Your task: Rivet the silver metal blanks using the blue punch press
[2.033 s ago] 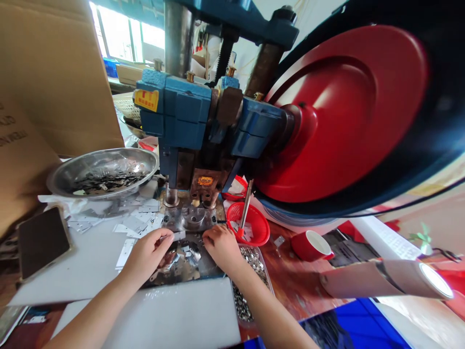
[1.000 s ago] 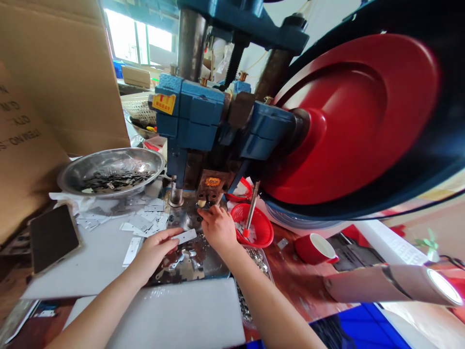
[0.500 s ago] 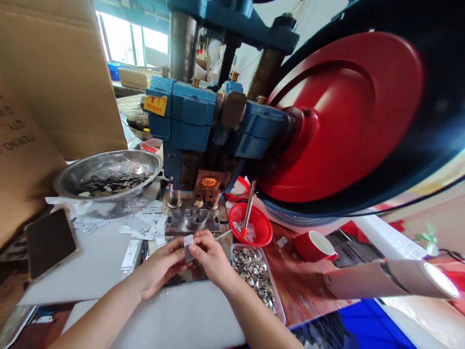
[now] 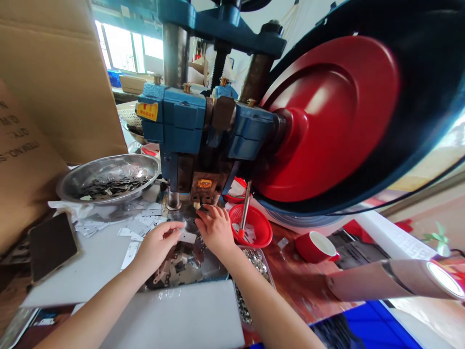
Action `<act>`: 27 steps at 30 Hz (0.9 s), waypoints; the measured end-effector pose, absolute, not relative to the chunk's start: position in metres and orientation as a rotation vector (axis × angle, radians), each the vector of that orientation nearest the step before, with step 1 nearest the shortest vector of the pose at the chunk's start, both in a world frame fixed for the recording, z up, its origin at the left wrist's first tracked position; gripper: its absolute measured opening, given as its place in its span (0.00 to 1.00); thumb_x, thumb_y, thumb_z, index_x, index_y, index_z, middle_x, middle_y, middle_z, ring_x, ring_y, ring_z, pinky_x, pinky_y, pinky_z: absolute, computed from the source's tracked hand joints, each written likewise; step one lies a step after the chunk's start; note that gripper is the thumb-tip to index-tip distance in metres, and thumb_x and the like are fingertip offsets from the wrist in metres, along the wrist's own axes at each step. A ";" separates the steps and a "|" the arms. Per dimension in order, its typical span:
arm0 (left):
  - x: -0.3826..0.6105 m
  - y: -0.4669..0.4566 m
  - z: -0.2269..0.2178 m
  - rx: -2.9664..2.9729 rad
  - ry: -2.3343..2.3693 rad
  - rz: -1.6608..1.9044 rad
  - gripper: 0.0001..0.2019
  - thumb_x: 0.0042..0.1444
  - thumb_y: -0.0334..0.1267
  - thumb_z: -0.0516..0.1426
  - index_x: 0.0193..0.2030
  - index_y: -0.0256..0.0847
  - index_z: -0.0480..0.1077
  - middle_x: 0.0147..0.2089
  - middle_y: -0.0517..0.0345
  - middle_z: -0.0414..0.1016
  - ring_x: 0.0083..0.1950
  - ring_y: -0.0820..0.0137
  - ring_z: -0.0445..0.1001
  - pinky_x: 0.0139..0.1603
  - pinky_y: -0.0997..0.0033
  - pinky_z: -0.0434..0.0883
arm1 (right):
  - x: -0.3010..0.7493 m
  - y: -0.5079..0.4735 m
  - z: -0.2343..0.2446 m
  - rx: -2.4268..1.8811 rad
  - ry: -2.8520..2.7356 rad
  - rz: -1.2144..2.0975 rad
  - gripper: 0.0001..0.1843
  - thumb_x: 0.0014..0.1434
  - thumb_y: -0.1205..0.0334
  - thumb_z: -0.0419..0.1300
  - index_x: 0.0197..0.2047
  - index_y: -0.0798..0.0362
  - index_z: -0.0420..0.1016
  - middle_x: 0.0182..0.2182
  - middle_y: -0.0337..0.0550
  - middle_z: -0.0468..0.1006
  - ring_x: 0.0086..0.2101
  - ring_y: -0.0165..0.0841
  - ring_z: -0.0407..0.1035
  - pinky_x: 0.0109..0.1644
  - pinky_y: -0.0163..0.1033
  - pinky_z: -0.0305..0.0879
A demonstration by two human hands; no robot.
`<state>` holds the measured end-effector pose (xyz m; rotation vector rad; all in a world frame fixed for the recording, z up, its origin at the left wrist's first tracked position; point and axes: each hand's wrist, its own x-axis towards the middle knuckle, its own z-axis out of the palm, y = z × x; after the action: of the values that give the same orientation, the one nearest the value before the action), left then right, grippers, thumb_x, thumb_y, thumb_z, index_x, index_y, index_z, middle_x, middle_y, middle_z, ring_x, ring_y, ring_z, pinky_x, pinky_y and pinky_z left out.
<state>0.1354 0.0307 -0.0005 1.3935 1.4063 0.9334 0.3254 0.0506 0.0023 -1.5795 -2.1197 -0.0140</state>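
My left hand [image 4: 160, 245] is closed in a pinch on the end of a small flat metal plate [image 4: 188, 237], in front of the press. Fingers stretched forward and apart, my right hand [image 4: 217, 231] reaches over the die base, its fingertips close beneath the ram. No held piece shows in it. The blue press [image 4: 185, 118] stands straight ahead, and my right hand covers much of its lower die. Below both hands lies a tray of loose metal pieces [image 4: 181, 266].
Left are a steel bowl of dark strips [image 4: 109, 157], scattered light plates [image 4: 131, 252] and a phone [image 4: 53, 245]. Right are a red basket [image 4: 267, 228], a box of shiny small parts [image 4: 241, 305], a red mug [image 4: 316, 246] and a large red flywheel [image 4: 348, 121].
My hands, together around a small plate before, have parted. The right has moved forward to the die; the left has shifted slightly left with a plate at its fingertips. The view has shifted slightly.
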 end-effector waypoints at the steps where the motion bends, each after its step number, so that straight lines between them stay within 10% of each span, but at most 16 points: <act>1: 0.135 0.034 0.000 1.368 1.397 0.944 0.18 0.51 0.49 0.58 0.46 0.43 0.75 0.44 0.53 0.79 0.40 0.63 0.77 0.45 0.61 0.74 | 0.325 0.052 0.002 -1.577 -2.146 -0.037 0.16 0.65 0.53 0.52 0.54 0.43 0.72 0.55 0.44 0.69 0.55 0.42 0.59 0.61 0.54 0.49; 10: 0.144 0.049 -0.002 1.298 1.342 1.034 0.18 0.49 0.49 0.59 0.43 0.40 0.74 0.45 0.53 0.77 0.40 0.65 0.76 0.42 0.63 0.76 | 0.331 0.044 0.005 -1.548 -2.270 -0.090 0.21 0.64 0.49 0.53 0.60 0.40 0.67 0.61 0.44 0.64 0.60 0.46 0.53 0.64 0.62 0.39; 18: 0.154 0.058 -0.007 1.637 1.418 1.131 0.14 0.55 0.45 0.54 0.42 0.41 0.74 0.41 0.54 0.78 0.42 0.64 0.76 0.46 0.63 0.72 | 0.340 0.062 -0.010 -1.317 -1.938 0.526 0.21 0.69 0.56 0.43 0.55 0.48 0.73 0.56 0.47 0.71 0.55 0.35 0.65 0.58 0.43 0.62; 27: 0.174 0.090 -0.017 1.860 1.563 1.246 0.10 0.54 0.41 0.55 0.37 0.42 0.75 0.42 0.51 0.75 0.49 0.57 0.70 0.56 0.54 0.63 | 0.326 0.082 -0.019 -1.401 -1.735 0.397 0.07 0.58 0.66 0.59 0.39 0.51 0.79 0.48 0.47 0.73 0.50 0.36 0.67 0.56 0.41 0.62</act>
<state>0.1739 0.0896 -0.0170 1.8595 1.5627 1.2463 0.3257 0.0819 -0.0185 -1.4012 -1.7345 0.3969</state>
